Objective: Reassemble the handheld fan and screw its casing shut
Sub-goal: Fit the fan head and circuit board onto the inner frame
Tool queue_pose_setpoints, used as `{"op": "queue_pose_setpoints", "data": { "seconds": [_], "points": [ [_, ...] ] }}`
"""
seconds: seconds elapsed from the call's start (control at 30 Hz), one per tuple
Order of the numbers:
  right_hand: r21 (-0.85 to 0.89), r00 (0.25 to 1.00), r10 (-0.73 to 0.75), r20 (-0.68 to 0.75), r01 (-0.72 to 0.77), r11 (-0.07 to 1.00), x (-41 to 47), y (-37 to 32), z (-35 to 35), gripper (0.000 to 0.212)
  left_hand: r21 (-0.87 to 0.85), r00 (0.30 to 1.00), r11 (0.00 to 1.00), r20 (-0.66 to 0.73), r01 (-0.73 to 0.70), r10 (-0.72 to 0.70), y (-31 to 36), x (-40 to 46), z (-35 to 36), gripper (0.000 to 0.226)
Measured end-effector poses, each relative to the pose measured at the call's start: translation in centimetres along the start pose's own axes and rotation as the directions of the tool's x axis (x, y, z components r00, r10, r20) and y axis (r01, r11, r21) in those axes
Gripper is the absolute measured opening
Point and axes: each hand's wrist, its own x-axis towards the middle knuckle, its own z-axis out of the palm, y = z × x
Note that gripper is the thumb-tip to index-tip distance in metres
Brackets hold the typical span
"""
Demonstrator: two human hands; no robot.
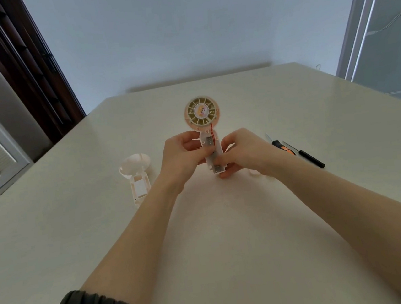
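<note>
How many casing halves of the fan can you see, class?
2. One half, with the fan wheel and wiring, is held in both hands above the table. The other half lies empty on the table to the left.

Open fan half (pixel 203 116), held above the table: round yellowish grille head pointing away, red wire running into the white handle. Second casing half (pixel 137 174), white, lies inner-side up at left.

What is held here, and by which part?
The open fan half, by its handle: left hand and right hand pinch it from either side with their fingers.
</note>
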Motion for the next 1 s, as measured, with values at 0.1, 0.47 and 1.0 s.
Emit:
{"op": "queue_pose_setpoints", "data": {
  "seconds": [0.1, 0.47, 1.0],
  "points": [
    [0.020, 1.000, 0.015, 0.017, -0.016, 1.000, -0.3, -0.1, -0.1, 0.010, 0.001, 1.000, 1.000, 0.009, 0.016, -0.016, -0.1, 0.0, 0.0, 0.031],
    [0.269, 0.987, 0.113, 0.112, -0.139, 0.953, -1.2, -1.2, -0.5, 0.015, -0.161, 0.977, 0.967, 0.109, 0.198, -0.182, -0.1, 0.0, -0.1, 0.009],
    [0.393, 0.944, 0.264, 0.199, -0.324, 0.861, -0.4, -0.8, -0.1, 0.007, -0.222, 0.907, 0.880, 0.109, 0.420, -0.406, 0.2, -0.1, 0.4, 0.003]
  ]
}}
